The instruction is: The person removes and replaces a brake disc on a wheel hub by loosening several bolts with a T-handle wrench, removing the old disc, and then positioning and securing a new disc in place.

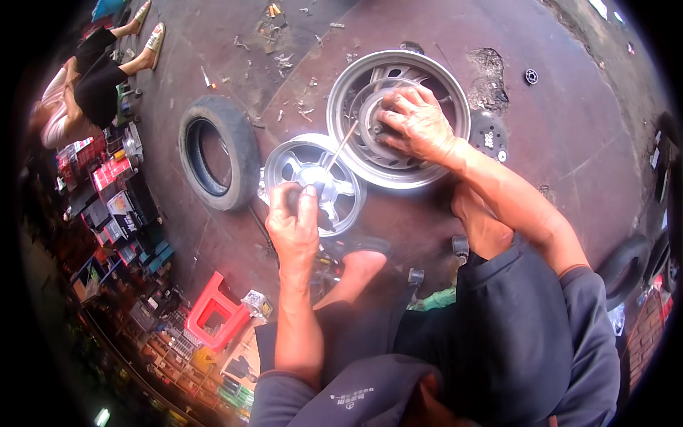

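Observation:
My left hand (295, 220) is at the middle of a smaller silver five-spoke wheel rim (284, 153), fingers closed over something I cannot make out by its hub. A thin metal rod (341, 145) slants from that hub up towards the larger rim. My right hand (414, 124) grips the centre of the larger silver rim (341, 78), where a round plate or disc (363, 107) sits, with its fingers curled round the hub. Both rims lie on the floor between and just above my bare feet, and they touch or nearly touch.
A black tyre (243, 156) lies at left. A dark perforated part (487, 135) and small ring (531, 76) are at right. Red stool (213, 302), boxes and tools (117, 206) line the lower left. Another person (99, 85) sits upper left; more tyres (622, 263) lie far right.

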The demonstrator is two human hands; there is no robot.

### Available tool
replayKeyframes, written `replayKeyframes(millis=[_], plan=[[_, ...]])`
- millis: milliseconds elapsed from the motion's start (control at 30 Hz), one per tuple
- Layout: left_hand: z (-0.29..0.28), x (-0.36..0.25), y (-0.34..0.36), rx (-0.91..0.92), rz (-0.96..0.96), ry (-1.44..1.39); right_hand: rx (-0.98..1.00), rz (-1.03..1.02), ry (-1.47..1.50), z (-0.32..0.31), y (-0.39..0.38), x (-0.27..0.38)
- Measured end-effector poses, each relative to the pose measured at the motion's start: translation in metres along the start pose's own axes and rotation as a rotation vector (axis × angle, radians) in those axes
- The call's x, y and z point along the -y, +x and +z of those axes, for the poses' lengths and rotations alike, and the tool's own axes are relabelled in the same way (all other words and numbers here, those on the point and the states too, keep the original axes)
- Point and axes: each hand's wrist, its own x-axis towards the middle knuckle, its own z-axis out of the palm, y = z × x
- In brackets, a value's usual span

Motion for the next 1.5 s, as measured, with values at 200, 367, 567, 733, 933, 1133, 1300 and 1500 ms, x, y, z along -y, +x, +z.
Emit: replayKeyframes(millis=[200,367,567,733,933,1133,1300,1500], plan=[[0.003,-0.001,-0.003,0.138,-0.01,0.074,0.043,-0.027,-0.025,-0.003,-0.001,0.004],[0.007,0.01,0.002,0.175,0.025,0.141,0.033,-0.038,-0.02,-0.002,0.002,0.006],[0.011,-0.009,0.011,0.085,-0.017,0.163,0.057,-0.036,-0.029,-0.004,0.001,0.005],[0.014,-0.054,0.038,0.329,0.697,0.736,0.043,-0.049,-0.046,-0.003,0.003,0.008],[0.042,-0.082,0.076,0.558,0.407,0.52,0.103,-0.02,-0.041,0.0,0.011,0.011],[0.036,-0.05,0.076,0.628,-0.192,-0.247,0.123,-0.09,-0.049,0.002,0.006,0.004],[0.038,0.003,0.043,0.765,-0.125,-0.745,0.131,-0.146,-0.087,0.001,0.008,0.008],[0.088,0.019,0.042,0.356,0.45,0.067,0.192,-0.169,-0.072,0.001,0.006,0.006]])
